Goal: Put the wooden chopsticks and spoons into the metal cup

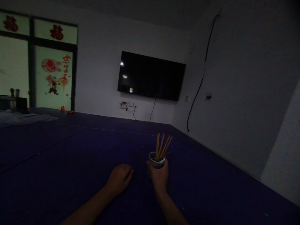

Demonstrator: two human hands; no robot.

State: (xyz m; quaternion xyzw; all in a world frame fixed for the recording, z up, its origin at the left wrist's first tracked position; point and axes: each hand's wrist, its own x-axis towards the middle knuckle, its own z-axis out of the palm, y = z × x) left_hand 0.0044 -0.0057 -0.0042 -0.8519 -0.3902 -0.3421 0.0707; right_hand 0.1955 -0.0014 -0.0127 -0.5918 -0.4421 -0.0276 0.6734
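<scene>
A grey cup (153,163) stands in front of me, with several thin yellowish sticks (161,147) fanning up out of it. Whether they are pencils or chopsticks is too dark to tell. A darker, thin item (165,155) leans over the cup's right rim beside something pale. My right hand (160,178) is wrapped round the cup from the near side, its thumb on the left and fingers on the right. To the left, apart from the cup, my left hand (120,178) rests on the dark blue surface with its fingers curled in; no object shows in it.
The dark blue surface (70,162) reaches to the walls and has seam lines and small white specks. Clear sheeting (28,118) and small orange items (62,108) lie far left. A television (151,76) hangs ahead; a black cable (199,87) runs down the right wall.
</scene>
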